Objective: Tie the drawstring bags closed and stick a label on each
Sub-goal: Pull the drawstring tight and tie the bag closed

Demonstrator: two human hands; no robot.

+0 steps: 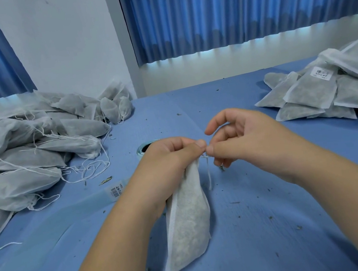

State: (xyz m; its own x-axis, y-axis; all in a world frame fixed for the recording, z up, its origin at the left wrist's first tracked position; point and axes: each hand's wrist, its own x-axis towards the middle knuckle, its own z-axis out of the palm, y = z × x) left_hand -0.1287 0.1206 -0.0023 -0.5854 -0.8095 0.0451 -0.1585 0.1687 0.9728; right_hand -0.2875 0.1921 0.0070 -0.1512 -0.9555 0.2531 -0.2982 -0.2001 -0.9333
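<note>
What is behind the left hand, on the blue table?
Only the edge of a pale blue roll with a dark hollow centre shows behind the left hand. The hand covers the rest of it.

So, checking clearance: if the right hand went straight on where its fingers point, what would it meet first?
Probably the left hand, nearly touching it, which grips the neck of the white nonwoven drawstring bag.

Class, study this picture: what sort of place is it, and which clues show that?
Probably a small hand-packing workroom. A heap of drawstring bags with loose strings lies left on the blue table, a stack with one visibly labelled bag right, and a strip of barcode labels between.
</note>
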